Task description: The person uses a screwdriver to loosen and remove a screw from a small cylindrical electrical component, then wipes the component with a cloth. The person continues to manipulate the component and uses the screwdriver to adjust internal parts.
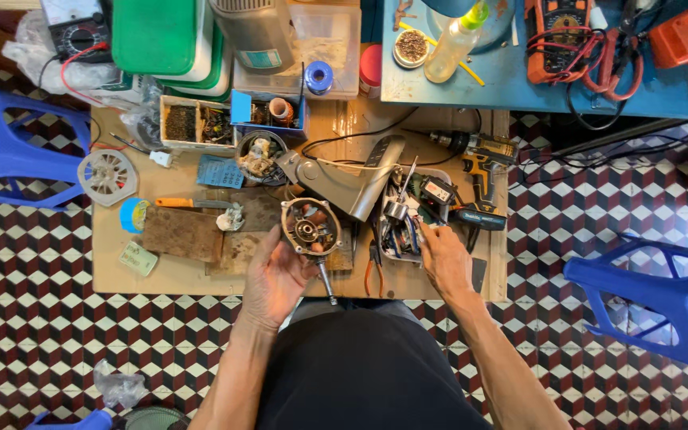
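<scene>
left hand (276, 275): closed around a round motor housing (310, 227), thumb on its lower rim, palm turned up; a thin metal shaft (327, 283) sticks out below the housing toward the person.
motor housing: held just above the cardboard sheet (161, 275), its open face up, showing a dark round centre and copper-coloured parts inside.
right hand (445, 259): fingers bent down into a white tray (401, 231) of loose parts; cannot tell whether they grip anything.
white tray: on the cardboard, right of the motor housing, holding wires, a silver cylinder and small tools.
grey casing (352, 179): long angled shell lying just behind the motor housing, touching the tray's left edge.
pliers (373, 271): orange handles, on the cardboard between the two hands.
cordless drill (479, 171): black and yellow, lying right of the tray.
wooden block (182, 233): flat, left of the left hand.
tape roll (132, 215): blue and yellow, at the block's left.
blue stools (654, 295): one on each side, standing on the checkered floor.
</scene>
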A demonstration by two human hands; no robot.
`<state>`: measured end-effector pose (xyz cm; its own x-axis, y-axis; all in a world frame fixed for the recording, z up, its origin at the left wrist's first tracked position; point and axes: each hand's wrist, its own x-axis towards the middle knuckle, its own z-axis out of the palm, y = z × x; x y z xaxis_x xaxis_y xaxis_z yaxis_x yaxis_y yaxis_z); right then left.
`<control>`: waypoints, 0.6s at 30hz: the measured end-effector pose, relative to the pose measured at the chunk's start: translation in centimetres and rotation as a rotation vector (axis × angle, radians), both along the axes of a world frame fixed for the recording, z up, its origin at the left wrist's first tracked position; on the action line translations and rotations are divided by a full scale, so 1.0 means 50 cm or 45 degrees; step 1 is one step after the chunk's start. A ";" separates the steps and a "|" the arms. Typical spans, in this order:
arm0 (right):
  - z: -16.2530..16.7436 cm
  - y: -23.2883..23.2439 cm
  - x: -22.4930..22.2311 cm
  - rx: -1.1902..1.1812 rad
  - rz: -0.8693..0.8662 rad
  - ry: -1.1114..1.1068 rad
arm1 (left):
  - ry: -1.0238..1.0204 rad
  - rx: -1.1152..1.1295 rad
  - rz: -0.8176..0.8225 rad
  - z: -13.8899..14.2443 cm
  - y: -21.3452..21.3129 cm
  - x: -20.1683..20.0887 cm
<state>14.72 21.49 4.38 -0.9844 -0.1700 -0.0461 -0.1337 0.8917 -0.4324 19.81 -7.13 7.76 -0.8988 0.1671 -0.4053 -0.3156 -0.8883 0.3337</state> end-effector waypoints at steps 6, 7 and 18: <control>-0.032 -0.010 -0.019 -0.012 0.019 0.067 | 0.127 -0.090 -0.007 0.007 0.023 -0.029; -0.031 -0.001 -0.014 -0.096 -0.028 0.076 | 0.087 -0.104 -0.019 0.009 0.029 -0.035; 0.218 -0.092 0.020 -0.854 -0.040 -0.052 | 0.220 -0.147 -0.233 0.036 0.088 -0.089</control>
<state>15.74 16.90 15.28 -0.9891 -0.1457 0.0222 -0.0837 0.4317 -0.8981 15.38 -2.71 9.56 -0.9153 0.2945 -0.2747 -0.3969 -0.7746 0.4924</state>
